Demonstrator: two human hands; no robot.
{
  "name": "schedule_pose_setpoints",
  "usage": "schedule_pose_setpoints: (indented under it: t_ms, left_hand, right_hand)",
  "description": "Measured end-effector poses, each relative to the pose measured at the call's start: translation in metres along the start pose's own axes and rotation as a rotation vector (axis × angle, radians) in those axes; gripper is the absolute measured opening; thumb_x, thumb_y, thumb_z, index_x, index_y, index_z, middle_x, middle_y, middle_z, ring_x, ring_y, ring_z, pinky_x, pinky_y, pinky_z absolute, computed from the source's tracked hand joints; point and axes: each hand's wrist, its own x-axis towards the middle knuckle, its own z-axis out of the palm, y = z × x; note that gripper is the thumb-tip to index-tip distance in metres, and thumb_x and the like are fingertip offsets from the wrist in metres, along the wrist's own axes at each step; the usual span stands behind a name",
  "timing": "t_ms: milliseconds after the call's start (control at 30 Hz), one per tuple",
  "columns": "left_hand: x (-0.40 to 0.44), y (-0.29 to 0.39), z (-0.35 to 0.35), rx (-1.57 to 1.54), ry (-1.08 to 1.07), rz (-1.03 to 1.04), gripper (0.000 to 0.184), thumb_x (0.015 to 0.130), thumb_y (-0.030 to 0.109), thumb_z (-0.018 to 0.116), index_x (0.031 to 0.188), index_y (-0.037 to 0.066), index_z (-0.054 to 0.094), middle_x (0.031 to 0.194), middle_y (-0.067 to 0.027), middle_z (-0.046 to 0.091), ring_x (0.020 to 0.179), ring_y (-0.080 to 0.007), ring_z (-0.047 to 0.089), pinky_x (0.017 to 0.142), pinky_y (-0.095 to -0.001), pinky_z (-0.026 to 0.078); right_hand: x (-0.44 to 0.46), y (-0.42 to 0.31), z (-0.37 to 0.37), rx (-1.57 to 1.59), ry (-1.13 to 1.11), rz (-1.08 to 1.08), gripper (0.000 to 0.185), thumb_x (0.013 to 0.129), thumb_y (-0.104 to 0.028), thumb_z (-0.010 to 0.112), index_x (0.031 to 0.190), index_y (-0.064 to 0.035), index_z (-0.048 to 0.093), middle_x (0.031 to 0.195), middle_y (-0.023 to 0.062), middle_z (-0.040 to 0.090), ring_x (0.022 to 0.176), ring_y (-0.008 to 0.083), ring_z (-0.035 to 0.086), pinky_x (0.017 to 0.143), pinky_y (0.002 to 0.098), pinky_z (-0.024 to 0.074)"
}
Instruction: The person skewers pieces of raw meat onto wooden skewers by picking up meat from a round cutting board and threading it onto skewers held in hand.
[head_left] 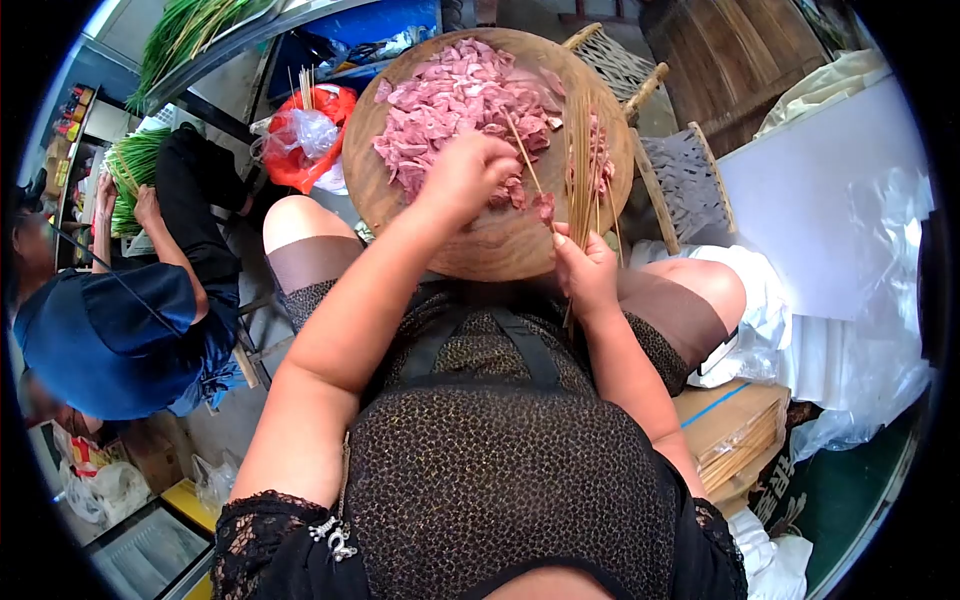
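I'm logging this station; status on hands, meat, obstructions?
Left hand by meat pile, grip unclear. Right hand gripping stick bundle, loaded stick alongside. Nothing visibly blocking.
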Motion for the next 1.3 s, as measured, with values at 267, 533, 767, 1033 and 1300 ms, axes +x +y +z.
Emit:
schedule_pose_setpoints:
  t_ms: [267, 533, 767, 1033, 1300]
  left_hand:
    - [0.014, -0.035, 0.011, 0.538, 0.07, -0.022, 0.02, 0.074, 0.023, 0.064, 0.084, 0.006, 0.066, 0.076, -0.0129, 0.056, 0.082, -0.0298, 0.056, 0.075, -0.0391, 0.046]
    - [-0.005, -0.035, -0.017, -1.079, 0.152, -0.608, 0.021, 0.088, 0.011, 0.049, 0.104, 0.0, 0.057, 0.097, -0.0117, 0.062, 0.079, -0.0197, 0.063, 0.07, -0.0292, 0.053]
    - [-0.011, -0.032, -0.017, -1.392, 0.243, -0.579, 0.024, 0.089, 0.001, 0.04, 0.112, 0.0, 0.048, 0.105, -0.0144, 0.057, 0.095, -0.0255, 0.06, 0.08, -0.0329, 0.053]
    - [-0.015, -0.035, -0.009, -1.414, 0.236, -0.614, 0.025, 0.091, 0.01, 0.047, 0.113, 0.001, 0.049, 0.106, -0.0101, 0.058, 0.101, -0.0239, 0.057, 0.087, -0.0348, 0.048]
    - [-0.033, -0.006, 0.006, -1.144, -0.134, -0.67, 0.025, 0.085, 0.015, 0.059, 0.106, 0.003, 0.059, 0.089, -0.0027, 0.063, 0.076, -0.0095, 0.059, 0.066, -0.0231, 0.049]
  right_hand:
    - [0.0, -0.002, -0.002, -0.021, 0.032, 0.017, 0.021, 0.085, -0.015, 0.058, 0.103, -0.0046, 0.056, 0.067, 0.0009, 0.054, 0.042, 0.0038, 0.039, 0.036, 0.0172, 0.0296]
    - [0.0, -0.002, 0.003, -0.019, -0.059, 0.045, 0.021, 0.084, -0.015, 0.059, 0.101, -0.003, 0.055, 0.065, -0.0004, 0.053, 0.041, 0.0034, 0.037, 0.035, 0.0173, 0.0277]
    - [-0.002, 0.004, 0.004, -0.055, -0.144, 0.122, 0.018, 0.083, -0.011, 0.06, 0.099, -0.0022, 0.058, 0.069, -0.0032, 0.053, 0.051, 0.0021, 0.042, 0.045, 0.0164, 0.0314]
    - [-0.007, -0.001, 0.008, -0.036, -0.098, 0.101, 0.021, 0.083, -0.015, 0.06, 0.1, -0.0041, 0.056, 0.064, -0.0017, 0.052, 0.041, 0.0029, 0.038, 0.036, 0.017, 0.0272]
    - [0.0, -0.007, 0.005, 0.115, -0.038, 0.154, 0.031, 0.085, -0.017, 0.058, 0.11, -0.0024, 0.049, 0.069, 0.0006, 0.05, 0.043, 0.0047, 0.04, 0.033, 0.0178, 0.0303]
